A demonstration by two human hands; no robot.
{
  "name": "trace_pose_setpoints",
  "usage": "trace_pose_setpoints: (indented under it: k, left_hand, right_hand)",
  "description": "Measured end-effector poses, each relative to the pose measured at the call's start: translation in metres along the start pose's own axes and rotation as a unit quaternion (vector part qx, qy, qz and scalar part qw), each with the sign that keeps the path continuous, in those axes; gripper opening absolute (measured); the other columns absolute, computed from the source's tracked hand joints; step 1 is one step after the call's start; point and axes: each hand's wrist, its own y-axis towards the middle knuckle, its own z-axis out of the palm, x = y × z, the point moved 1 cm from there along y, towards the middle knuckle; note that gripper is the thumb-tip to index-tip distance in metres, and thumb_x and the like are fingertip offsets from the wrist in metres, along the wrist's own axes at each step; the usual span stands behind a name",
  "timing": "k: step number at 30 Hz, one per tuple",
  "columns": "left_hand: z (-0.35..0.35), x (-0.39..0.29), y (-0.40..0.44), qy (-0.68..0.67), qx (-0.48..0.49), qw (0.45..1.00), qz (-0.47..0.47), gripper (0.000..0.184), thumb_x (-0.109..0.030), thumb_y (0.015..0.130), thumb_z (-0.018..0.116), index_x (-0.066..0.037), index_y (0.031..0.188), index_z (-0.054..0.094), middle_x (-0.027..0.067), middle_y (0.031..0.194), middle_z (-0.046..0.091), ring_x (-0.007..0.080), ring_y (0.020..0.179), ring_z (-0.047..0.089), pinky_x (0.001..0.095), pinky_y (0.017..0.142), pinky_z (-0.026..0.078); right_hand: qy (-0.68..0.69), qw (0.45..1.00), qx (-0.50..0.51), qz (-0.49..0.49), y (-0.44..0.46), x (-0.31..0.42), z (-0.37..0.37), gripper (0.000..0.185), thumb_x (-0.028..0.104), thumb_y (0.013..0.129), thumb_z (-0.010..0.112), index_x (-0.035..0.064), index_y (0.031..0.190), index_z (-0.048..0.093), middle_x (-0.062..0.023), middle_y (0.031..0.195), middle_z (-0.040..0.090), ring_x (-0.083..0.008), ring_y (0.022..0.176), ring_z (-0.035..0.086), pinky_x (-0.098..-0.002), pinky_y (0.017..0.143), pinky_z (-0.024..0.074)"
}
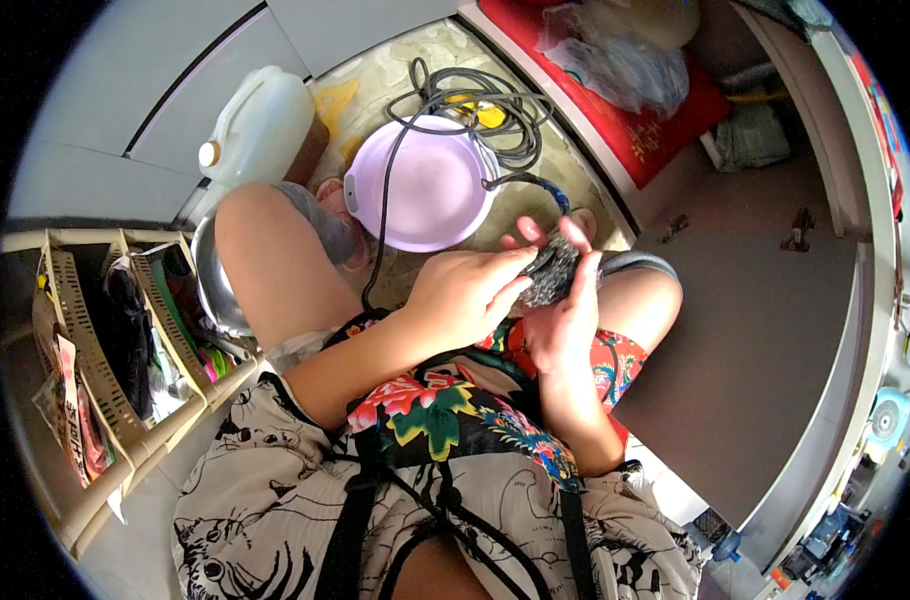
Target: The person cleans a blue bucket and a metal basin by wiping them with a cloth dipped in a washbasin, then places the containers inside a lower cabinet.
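Observation:
My right hand [560, 318] cups a dark, shiny, crinkled bundle [550, 278], with its fingers curled up around the far side. Against the bundle's near left side press the fingertips of my left hand [465, 295]. The bundle's exact kind is unclear, and the fingers hide part of it. Just beyond my hands, a black cable [535, 180] with a bluish section runs down towards them. It comes from a loose coil of black cable [515, 105] on the floor. A light purple basin [430, 190] stands between my knees, and another stretch of cable crosses over it.
A translucent plastic jug [265, 125] stands at the back left. Beside my left leg are a metal bowl [215, 275] and a beige rack [140, 440] of packets. On the right, a cabinet door [745, 350] hangs open near a red mat [615, 90] with plastic bags.

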Motion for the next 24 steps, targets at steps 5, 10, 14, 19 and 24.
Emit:
trace_pose_setpoints:
  k: [5,10,14,19,24]
  left_hand:
    - [-0.004,0.003,0.001,-0.010,0.035,0.999,-0.038,0.029,-0.011,0.078,0.063,-0.002,0.105,0.059,0.0162,0.089,0.064,0.0308,0.073,0.063,0.0375,0.064,0.050]
    - [-0.022,-0.016,0.018,-0.080,-0.024,0.996,0.022,0.029,-0.017,0.079,0.061,-0.005,0.106,0.060,0.0109,0.075,0.063,0.0279,0.061,0.060,0.0379,0.054,0.045]
    - [-0.033,-0.019,0.018,-0.090,0.028,0.996,0.003,0.031,-0.009,0.077,0.062,0.001,0.107,0.059,0.0130,0.074,0.062,0.0264,0.060,0.060,0.0331,0.055,0.046]
    - [-0.077,-0.005,0.068,-0.226,-0.105,0.955,-0.158,0.025,-0.013,0.087,0.052,0.000,0.107,0.058,0.0066,0.077,0.060,0.0122,0.067,0.056,0.0258,0.060,0.044]
    - [-0.149,0.084,0.219,-0.021,-0.279,0.959,-0.041,0.031,-0.029,0.091,0.046,-0.003,0.082,0.060,0.0127,0.076,0.063,0.0210,0.069,0.058,0.0371,0.064,0.044]
  right_hand:
    - [-0.237,0.963,0.006,-0.130,-0.007,-0.009,-0.011,0.036,0.031,0.094,0.047,0.0000,0.110,0.053,-0.0179,0.117,0.054,-0.0243,0.107,0.052,-0.0351,0.094,0.0395]
    - [0.011,0.991,-0.135,-0.018,0.027,-0.003,-0.043,0.046,0.050,0.093,0.032,0.0184,0.125,0.042,-0.0099,0.115,0.054,-0.0271,0.105,0.053,-0.0414,0.090,0.0412]
    - [0.014,0.988,-0.155,0.011,0.043,-0.008,-0.065,0.040,0.046,0.093,0.037,0.0216,0.124,0.044,-0.0077,0.115,0.054,-0.0262,0.104,0.054,-0.0403,0.088,0.0407]
    - [-0.021,0.990,-0.140,0.027,0.054,-0.005,-0.051,0.041,0.046,0.092,0.040,0.0203,0.124,0.044,-0.0059,0.110,0.057,-0.0221,0.100,0.055,-0.0374,0.081,0.0421]
    - [-0.046,0.984,-0.169,0.034,0.061,0.001,-0.077,0.040,0.044,0.093,0.038,0.0199,0.125,0.044,-0.0068,0.110,0.057,-0.0227,0.098,0.056,-0.0370,0.078,0.0432]
